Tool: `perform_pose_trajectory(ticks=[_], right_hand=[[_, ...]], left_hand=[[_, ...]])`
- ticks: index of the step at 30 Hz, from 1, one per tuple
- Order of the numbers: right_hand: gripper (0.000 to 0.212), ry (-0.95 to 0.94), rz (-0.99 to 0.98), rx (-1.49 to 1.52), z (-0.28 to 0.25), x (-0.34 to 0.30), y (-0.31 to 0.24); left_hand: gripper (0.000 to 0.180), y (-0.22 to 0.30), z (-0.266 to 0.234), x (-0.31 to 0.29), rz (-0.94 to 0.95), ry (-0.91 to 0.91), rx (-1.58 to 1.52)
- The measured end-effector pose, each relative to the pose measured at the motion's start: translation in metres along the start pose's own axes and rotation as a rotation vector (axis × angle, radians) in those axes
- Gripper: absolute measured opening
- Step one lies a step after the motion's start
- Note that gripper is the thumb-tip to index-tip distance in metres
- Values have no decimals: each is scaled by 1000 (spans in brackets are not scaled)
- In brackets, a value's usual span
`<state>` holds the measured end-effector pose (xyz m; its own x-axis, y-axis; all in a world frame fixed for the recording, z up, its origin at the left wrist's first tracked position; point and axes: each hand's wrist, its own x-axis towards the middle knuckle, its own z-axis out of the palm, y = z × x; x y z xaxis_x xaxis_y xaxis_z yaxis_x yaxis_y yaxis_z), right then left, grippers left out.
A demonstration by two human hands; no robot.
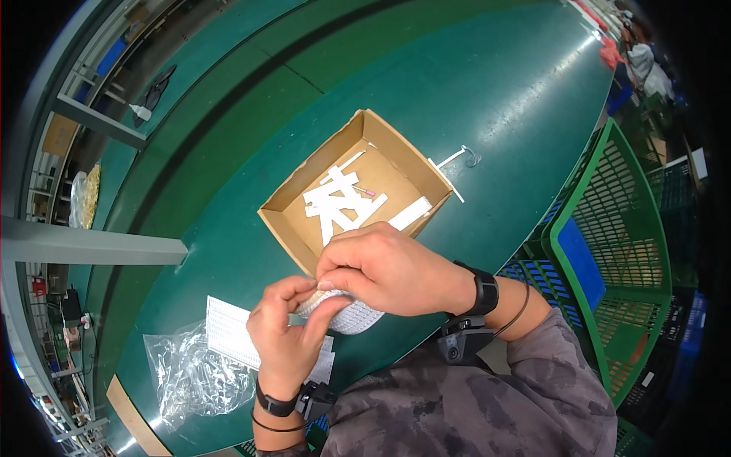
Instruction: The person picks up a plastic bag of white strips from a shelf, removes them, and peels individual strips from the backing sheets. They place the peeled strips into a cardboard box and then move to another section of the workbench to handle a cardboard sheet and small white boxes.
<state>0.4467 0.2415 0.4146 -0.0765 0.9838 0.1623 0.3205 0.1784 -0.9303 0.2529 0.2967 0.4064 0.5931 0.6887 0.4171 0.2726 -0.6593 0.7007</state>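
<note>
Close to my body, my left hand (285, 335) grips a curled white piece with a fine printed grid (356, 316), thumb and fingers around its left end. It looks like a roll of labels, though my hands cover much of it. My right hand (392, 266) pinches at its upper edge, fingertips meeting those of the left hand; anything tiny between them is hidden. Just beyond my hands stands an open cardboard box (400, 148). White strips (335, 202) lie crosswise in it, with a small pink-tipped item (370, 193) among them.
Printed paper sheets (228, 327) and a clear plastic bag (194, 381) lie to the left on the green table (502, 107). A white T-shaped piece (449, 171) rests right of the box. Green crates (632, 266) stand at the right, a grey post (99, 247) at the left.
</note>
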Motion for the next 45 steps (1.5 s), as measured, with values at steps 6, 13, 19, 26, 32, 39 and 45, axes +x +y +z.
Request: perform_pose_trajectory(ticks=[6,13,19,26,32,39,45], right_hand=[[11,95,2,193,7,-1,7],[17,445,74,-295,-15,28,44],[16,109,145,57,-13,14,7],[5,97,3,-35,6,-6,-8],[10,108,78,9,6,-15,1],[26,368,32,-304,-31,23,12],[24,232,-255,-534,-15,33,-23]], left_hand=[[21,15,-5,11,-7,-89,5],[24,34,-21,7,34,-12,41],[25,3,-1,14,17,39,28],[22,-6,-4,1,-41,-59,16],[16,1,7,-12,140,57,-66],[17,44,4,-8,299,253,-4],[16,22,10,0,-1,304,40]])
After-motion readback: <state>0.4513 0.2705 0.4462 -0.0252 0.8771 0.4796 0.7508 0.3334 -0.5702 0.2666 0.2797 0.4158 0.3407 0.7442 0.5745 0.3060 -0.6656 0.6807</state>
